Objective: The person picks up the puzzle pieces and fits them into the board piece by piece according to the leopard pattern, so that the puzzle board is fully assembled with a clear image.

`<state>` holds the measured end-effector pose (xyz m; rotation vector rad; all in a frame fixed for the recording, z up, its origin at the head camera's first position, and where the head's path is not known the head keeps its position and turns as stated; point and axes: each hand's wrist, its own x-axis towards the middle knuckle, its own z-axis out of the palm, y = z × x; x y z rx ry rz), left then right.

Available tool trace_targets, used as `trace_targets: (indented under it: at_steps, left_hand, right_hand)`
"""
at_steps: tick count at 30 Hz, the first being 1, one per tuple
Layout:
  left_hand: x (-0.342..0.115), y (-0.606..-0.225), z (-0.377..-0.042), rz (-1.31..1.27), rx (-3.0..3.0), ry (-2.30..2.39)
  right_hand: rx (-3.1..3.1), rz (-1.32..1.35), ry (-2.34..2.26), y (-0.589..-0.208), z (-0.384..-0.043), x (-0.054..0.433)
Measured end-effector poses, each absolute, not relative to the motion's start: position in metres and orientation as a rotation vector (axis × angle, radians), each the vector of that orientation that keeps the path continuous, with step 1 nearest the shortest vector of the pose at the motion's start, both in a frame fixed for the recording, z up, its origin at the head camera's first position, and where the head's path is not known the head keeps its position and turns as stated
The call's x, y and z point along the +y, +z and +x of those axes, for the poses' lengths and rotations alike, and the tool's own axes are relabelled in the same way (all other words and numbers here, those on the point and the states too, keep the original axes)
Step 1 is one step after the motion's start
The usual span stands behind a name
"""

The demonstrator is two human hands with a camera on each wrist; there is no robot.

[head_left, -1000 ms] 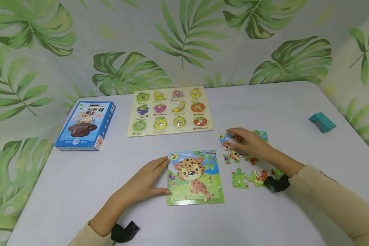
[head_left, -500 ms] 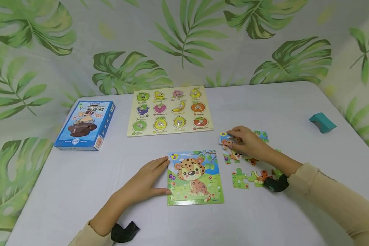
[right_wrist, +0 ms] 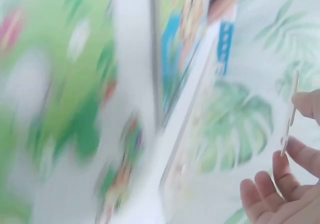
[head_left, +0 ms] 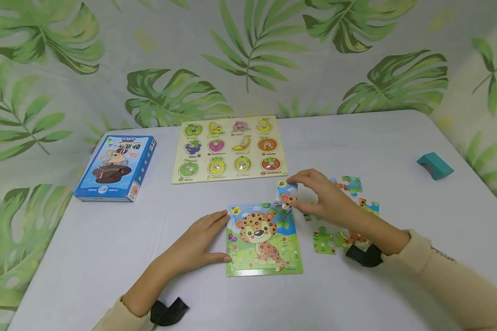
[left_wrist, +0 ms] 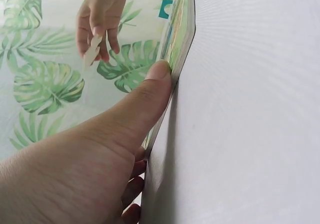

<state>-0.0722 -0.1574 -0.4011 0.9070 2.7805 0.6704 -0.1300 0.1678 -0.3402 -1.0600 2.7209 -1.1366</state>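
Observation:
My left hand lies at the left edge of the square leopard puzzle board, thumb and fingers extended; its thumb touches the board's edge in the left wrist view. Between right thumb and forefinger, my right hand pinches a jigsaw piece showing blue sky, a yellow spot and a leopard ear. That piece is held above the board's upper right corner. Seen edge-on in the right wrist view, the jigsaw piece looks thin and pale. Several loose pieces lie right of the board, some hidden under the right hand and wrist.
A wooden fruit knob puzzle lies behind the leopard board. The blue game box is at the left, and a teal arched block at the far right. White cloth covers the table; a leaf-patterned cloth hangs behind.
My right hand has lifted the jigsaw piece from the loose ones and carried it left towards the board. The left hand has stayed in place.

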Motion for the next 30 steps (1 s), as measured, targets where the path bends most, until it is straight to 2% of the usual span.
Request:
trace_targets:
  at_steps: [10, 17, 30]
  left_hand:
    - [-0.158, -0.403, -0.073, 0.917, 2.784, 0.672]
    - [-0.158, -0.402, -0.073, 0.916, 2.79, 0.662]
    - [-0.156, -0.4, -0.076, 0.909, 2.763, 0.671]
  right_hand:
    - [2.611, -1.069, -1.086, -0.371, -0.108, 0.121]
    - [2.621, -1.057, -1.011, -0.389, -0.111, 0.104]
    - [2.728, -1.098, -0.855, -0.398, -0.121, 0.086]
